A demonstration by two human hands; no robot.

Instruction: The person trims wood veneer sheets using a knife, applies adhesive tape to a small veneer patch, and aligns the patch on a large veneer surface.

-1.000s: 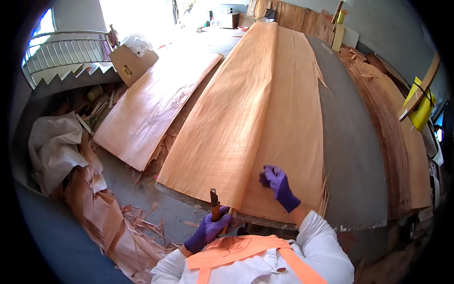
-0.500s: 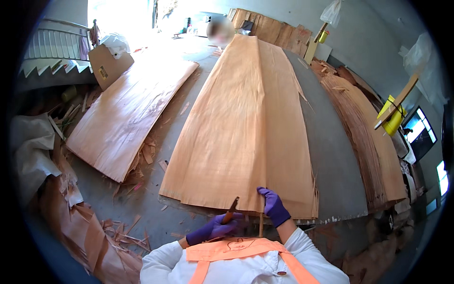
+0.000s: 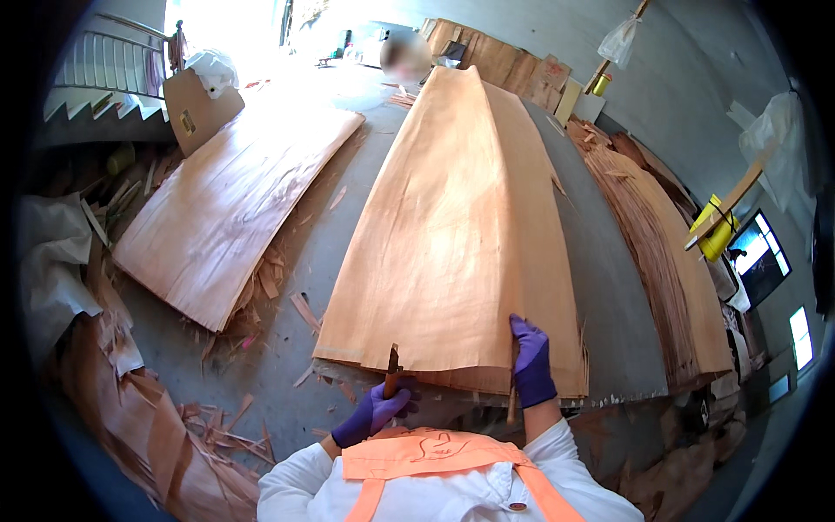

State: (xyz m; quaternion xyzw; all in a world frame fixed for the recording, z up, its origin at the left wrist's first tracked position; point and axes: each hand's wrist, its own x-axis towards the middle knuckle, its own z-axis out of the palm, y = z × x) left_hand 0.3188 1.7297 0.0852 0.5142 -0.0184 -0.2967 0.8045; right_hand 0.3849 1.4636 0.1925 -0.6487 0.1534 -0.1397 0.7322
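Observation:
My left hand (image 3: 372, 411), gloved in purple, is closed around the wooden handle of a dark-bladed tool (image 3: 392, 365), held upright by the near edge of the veneer. My right hand (image 3: 533, 365) grips the lifted edge of a long, pale veneer sheet (image 3: 417, 252), which arches over another sheet (image 3: 552, 287) on the grey table (image 3: 617, 304). A thin wooden stick (image 3: 512, 409) shows just below my right hand; I cannot tell whether my fingers hold it too.
Another veneer stack (image 3: 235, 209) lies left, a darker one (image 3: 661, 287) right. Scraps (image 3: 165, 409) lie at lower left. At right a yellow object (image 3: 718, 230) is tied to a wooden bar (image 3: 739, 187). A stair railing (image 3: 109, 74) stands upper left; a blurred patch (image 3: 404, 56) sits beyond the table.
My right hand has moved onto the top sheet's edge and shifted it rightward, so it covers more of the sheet beneath. My left hand and tool have shifted a little.

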